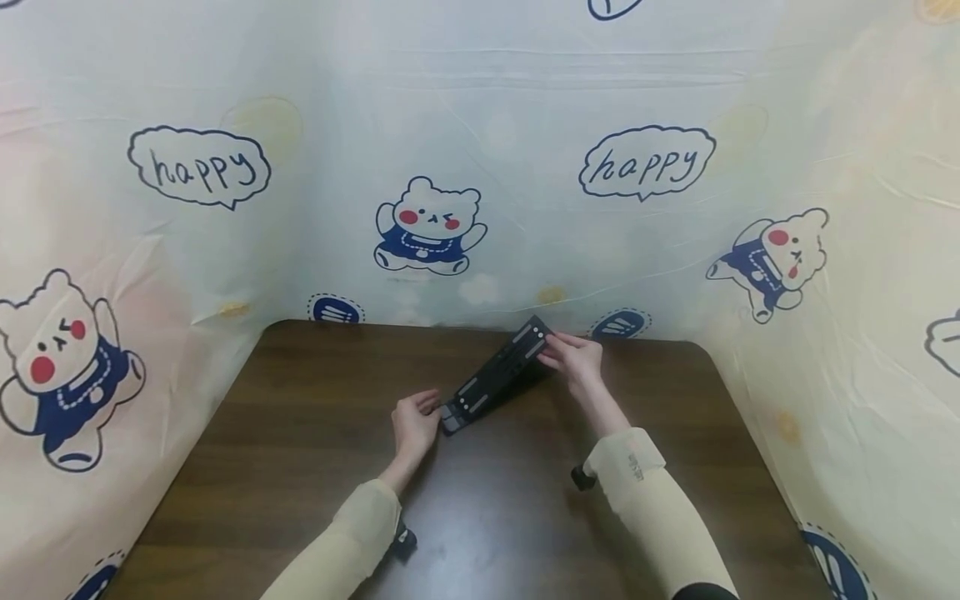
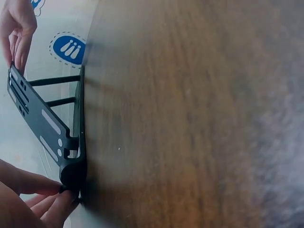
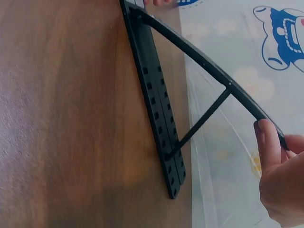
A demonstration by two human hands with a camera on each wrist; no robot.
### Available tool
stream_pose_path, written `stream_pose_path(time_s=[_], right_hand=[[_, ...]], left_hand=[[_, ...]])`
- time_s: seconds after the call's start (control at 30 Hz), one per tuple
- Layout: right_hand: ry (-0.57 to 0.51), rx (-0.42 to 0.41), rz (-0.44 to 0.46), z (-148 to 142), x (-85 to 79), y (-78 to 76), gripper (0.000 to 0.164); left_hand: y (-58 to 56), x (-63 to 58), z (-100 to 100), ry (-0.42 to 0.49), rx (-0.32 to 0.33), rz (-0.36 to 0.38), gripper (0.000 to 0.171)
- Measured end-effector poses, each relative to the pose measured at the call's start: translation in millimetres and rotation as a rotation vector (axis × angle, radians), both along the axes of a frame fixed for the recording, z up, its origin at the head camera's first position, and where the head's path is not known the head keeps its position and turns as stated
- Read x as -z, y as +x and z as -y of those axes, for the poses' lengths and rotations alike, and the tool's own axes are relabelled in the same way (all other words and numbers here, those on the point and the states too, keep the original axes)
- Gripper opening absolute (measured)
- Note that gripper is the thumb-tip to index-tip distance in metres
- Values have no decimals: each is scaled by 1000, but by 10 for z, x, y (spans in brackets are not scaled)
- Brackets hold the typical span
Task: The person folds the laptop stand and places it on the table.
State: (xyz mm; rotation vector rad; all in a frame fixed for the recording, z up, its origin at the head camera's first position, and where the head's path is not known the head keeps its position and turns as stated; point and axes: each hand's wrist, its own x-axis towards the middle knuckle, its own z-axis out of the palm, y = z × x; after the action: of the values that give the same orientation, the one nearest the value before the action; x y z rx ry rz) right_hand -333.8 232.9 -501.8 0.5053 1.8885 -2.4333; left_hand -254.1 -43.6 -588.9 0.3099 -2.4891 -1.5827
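A black folding laptop stand [image 1: 495, 373] is on the wooden table, its top plate tilted up away from its base. Near the hinged front end, my left hand [image 1: 415, 427] pinches the stand between thumb and fingers, as the left wrist view shows close up. My right hand [image 1: 576, 360] grips the raised far end of the top plate. From the right wrist view, a thin support leg [image 3: 204, 116] runs from the plate down to a base rail [image 3: 154, 99] with a row of notches. Pale pads [image 2: 51, 121] line the top plate.
The brown wooden tabletop [image 1: 330, 367] extends around the stand. A pale cloth [image 1: 510, 125] printed with bears and "happy" bubbles hangs behind and along both sides. Small black devices sit under both wrists, one at the left cuff [image 1: 403, 542].
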Motion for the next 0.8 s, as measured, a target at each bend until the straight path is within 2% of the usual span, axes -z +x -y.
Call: stream_pose_path(time_s=[0.2, 0.47, 0.6, 0.73, 0.8], right_hand=[[-39, 63, -24, 68, 28, 123, 42], [-25, 121, -19, 119, 79, 256, 37], [-28, 143, -44, 140, 86, 312, 37], [-45, 178, -76, 174, 89, 365, 32], [-53, 191, -78, 191, 90, 392, 23]], left_hand=[[-87, 21, 9, 22, -35, 25, 38], [-155, 9, 42, 17, -47, 33, 41], [-209, -6, 55, 22, -55, 33, 41], [-272, -24, 64, 59, -63, 42, 38], [-298, -32, 69, 99, -62, 63, 37]])
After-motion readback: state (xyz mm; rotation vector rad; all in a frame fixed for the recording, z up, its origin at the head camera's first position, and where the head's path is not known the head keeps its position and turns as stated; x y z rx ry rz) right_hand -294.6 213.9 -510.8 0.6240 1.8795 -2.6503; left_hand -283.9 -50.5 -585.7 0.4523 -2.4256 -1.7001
